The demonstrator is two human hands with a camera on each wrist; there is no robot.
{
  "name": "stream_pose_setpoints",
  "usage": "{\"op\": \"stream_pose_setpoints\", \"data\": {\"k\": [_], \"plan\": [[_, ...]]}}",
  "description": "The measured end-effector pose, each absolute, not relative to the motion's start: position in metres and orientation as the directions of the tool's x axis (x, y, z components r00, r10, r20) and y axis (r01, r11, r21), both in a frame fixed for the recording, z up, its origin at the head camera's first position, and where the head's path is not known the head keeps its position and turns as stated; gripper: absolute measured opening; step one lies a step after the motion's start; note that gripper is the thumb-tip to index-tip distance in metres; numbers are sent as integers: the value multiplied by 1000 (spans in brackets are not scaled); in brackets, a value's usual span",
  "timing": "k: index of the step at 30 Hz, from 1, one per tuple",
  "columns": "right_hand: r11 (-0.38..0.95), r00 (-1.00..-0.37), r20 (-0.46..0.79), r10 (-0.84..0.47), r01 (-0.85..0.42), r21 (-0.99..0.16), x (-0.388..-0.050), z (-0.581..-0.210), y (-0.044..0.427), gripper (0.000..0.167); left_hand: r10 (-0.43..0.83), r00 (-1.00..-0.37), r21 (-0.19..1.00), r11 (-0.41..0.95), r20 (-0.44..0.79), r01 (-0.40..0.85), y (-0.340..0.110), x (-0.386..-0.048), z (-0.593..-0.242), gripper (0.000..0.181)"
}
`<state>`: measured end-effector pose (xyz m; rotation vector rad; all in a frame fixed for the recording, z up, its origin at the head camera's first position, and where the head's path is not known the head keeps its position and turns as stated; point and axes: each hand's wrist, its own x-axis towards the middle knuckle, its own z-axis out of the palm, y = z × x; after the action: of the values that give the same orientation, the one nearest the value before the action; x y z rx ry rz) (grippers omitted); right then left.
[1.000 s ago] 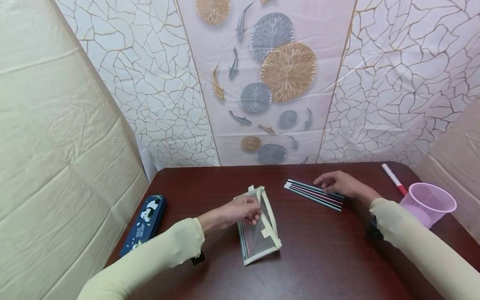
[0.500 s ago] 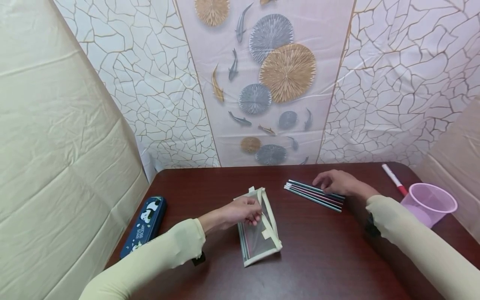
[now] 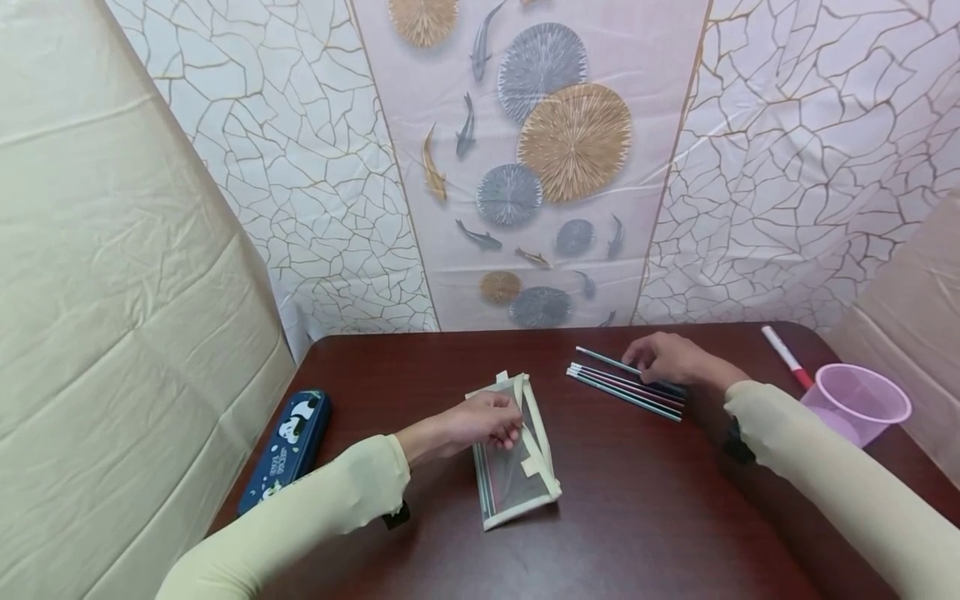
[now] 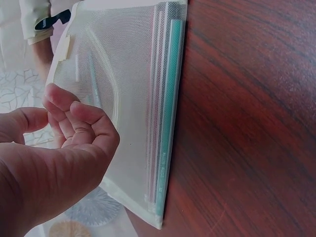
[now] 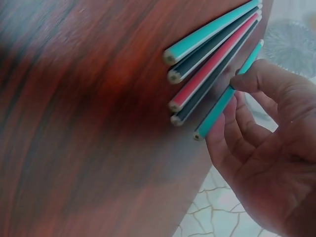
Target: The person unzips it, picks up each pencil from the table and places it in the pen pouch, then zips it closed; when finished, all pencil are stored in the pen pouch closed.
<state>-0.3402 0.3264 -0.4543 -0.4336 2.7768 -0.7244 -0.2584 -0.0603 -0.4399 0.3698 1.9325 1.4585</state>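
My left hand pinches the edge of a cream mesh pouch standing open in mid-table. Through the mesh in the left wrist view, a green pencil and pink-and-dark ones lie along the pouch's side. At the right, my right hand pinches a green pencil between thumb and fingers, apart from the others. Beside it several pencils, a red one among them, lie side by side on the table. The left thumb and fingertips partly hide the pouch edge.
A blue panda-print case lies at the table's left edge. A pink translucent cup stands at the right, with a white and red marker just behind it. Patterned cloth hangs behind the dark table.
My right hand has moved slightly up and away, and the pencil in its fingers has separated from the row. The left hand and pouch have barely shifted.
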Motion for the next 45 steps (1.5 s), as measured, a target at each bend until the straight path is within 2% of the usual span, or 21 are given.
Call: {"op": "stream_pose_setpoints", "data": {"k": [2, 4, 8, 12, 18, 25, 45], "plan": [[825, -936, -138, -324, -208, -525, -339, -451, 323, 29, 594, -728, 929, 332, -343, -166, -60, -258, -439, 12], [777, -940, -118, -319, -189, -600, -335, -446, 318, 28, 596, -727, 929, 334, -341, -162, -60, -258, -438, 11], [563, -943, -132, -306, -67, -824, -321, -434, 298, 31, 598, -727, 928, 339, -339, -154, -60, -258, -436, 10], [375, -929, -217, -299, 95, -922, -297, -426, 267, 36, 595, -731, 929, 337, -335, -152, -60, -259, -436, 10], [264, -880, -352, -318, 274, -925, -256, -427, 225, 37, 598, -727, 928, 338, -339, -155, -61, -259, -438, 12], [265, -841, -389, -375, 305, -915, -228, -433, 197, 36, 594, -728, 927, 338, -342, -161, -60, -261, -438, 11], [205, -827, -367, -426, 307, -930, -231, -447, 166, 33, 607, -720, 931, 327, -337, -160, -54, -258, -438, 12]]}}
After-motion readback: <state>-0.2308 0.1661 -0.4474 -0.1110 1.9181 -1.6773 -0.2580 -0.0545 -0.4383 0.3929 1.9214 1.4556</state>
